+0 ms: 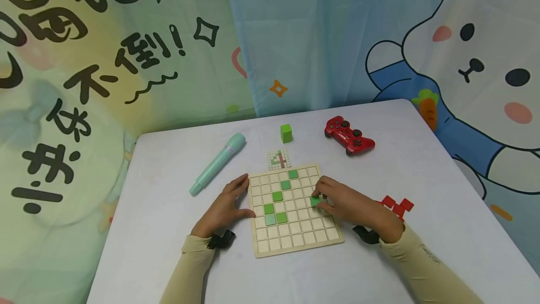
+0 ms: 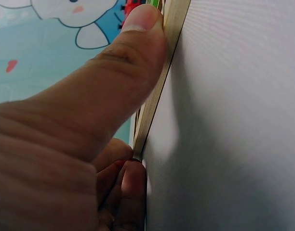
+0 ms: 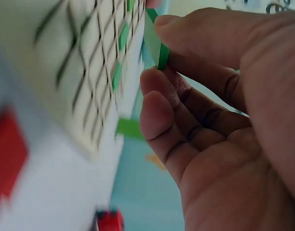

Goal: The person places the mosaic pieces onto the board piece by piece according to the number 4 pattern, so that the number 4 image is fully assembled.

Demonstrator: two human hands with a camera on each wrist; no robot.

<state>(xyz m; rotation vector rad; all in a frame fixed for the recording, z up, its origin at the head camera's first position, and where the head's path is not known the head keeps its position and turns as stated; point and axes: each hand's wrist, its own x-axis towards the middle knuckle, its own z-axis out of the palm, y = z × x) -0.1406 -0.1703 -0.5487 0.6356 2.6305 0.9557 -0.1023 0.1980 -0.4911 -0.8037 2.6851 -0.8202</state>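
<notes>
A wooden grid board [image 1: 295, 249] lies on the table, with several green square tiles [image 1: 277, 196] set in its cells, most along a diagonal. At the board's left edge my left hand [image 1: 223, 208] holds it, the thumb against the wooden edge [image 2: 154, 96] and the fingers by the far left corner. My right hand [image 1: 343, 201] pinches a green tile [image 3: 157, 41] between thumb and fingers, over the board's right side. In the right wrist view the tile is tilted on its edge beside the grid.
Behind the board lies a small pattern card [image 1: 274, 160], with a green block [image 1: 286, 133] beyond it. A teal marker [image 1: 217, 164] is at the left, a red game controller [image 1: 349, 136] at the back right. Red tiles [image 1: 398, 209] lie partly hidden behind my right wrist.
</notes>
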